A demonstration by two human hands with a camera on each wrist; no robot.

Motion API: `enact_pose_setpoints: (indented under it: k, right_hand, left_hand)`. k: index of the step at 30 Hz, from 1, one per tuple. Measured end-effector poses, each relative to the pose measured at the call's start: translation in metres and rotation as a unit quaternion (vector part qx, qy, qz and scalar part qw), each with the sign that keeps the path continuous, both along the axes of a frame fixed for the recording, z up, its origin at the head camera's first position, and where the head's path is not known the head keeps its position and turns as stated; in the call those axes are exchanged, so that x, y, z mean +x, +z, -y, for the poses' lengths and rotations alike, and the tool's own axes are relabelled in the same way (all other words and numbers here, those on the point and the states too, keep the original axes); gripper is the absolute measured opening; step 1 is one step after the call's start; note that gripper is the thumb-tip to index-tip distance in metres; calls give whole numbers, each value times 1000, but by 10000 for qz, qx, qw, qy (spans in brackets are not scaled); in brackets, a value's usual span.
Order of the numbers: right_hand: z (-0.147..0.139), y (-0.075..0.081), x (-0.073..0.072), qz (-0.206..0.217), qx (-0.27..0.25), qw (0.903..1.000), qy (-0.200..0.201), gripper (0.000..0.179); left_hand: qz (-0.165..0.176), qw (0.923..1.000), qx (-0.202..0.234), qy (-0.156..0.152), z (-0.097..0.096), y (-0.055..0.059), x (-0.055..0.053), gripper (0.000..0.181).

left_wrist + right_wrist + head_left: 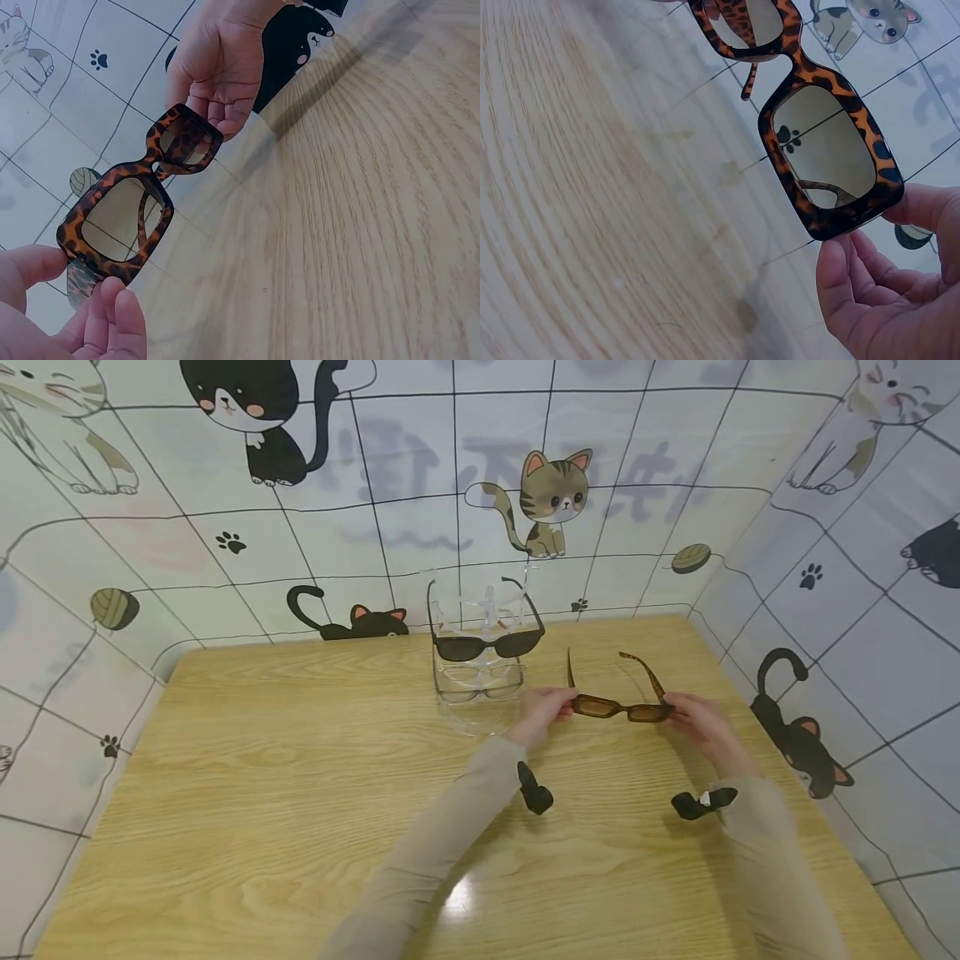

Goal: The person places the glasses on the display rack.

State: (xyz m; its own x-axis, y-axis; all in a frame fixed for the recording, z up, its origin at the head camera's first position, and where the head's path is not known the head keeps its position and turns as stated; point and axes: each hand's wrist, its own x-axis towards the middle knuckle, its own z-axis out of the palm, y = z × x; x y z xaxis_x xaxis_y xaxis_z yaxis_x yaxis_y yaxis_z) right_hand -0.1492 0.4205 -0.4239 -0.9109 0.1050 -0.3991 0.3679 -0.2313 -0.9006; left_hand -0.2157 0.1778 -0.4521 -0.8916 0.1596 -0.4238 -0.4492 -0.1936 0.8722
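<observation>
Tortoiseshell sunglasses (621, 710) with brown lenses are held above the table, their temples unfolded and pointing away. My left hand (543, 708) pinches the left hinge corner of the frame between thumb and fingers. At the other corner my right hand (701, 725) grips the frame the same way. The left wrist view shows the sunglasses (120, 217) slanting between both hands, and in the right wrist view the right hand's (900, 277) thumb and fingers meet at the frame's corner. Just left stands a clear display stand (489, 610) holding black sunglasses (487, 647) and thin-rimmed eyeglasses (480, 693) below them.
The wooden table (247, 793) backs onto a cat-patterned wall covering (420, 468), which also rises along both sides. The stand is near the table's back edge, close beside my left hand. A black device is strapped at each wrist.
</observation>
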Motion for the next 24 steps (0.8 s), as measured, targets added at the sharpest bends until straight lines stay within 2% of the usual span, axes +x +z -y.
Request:
enact_pose_setpoints:
  k: [6, 15, 19, 24]
  right_hand:
    - [-2, 7, 9, -425, -1, 9991, 6, 16]
    - [-1, 22, 19, -954, -209, 9952, 53, 19]
    - [0, 30, 25, -1016, -287, 9944, -94, 19]
    - [3, 40, 32, -969, -83, 9950, -223, 14]
  left_hand:
    - [-167, 9994, 118, -279, 4, 10, 5, 19]
    - [-393, 9961, 313, -721, 13, 32, 13, 23]
    - [-389, 9951, 365, -832, 15, 41, 16, 22]
    - [-410, 9945, 372, -886, 18, 50, 19, 21]
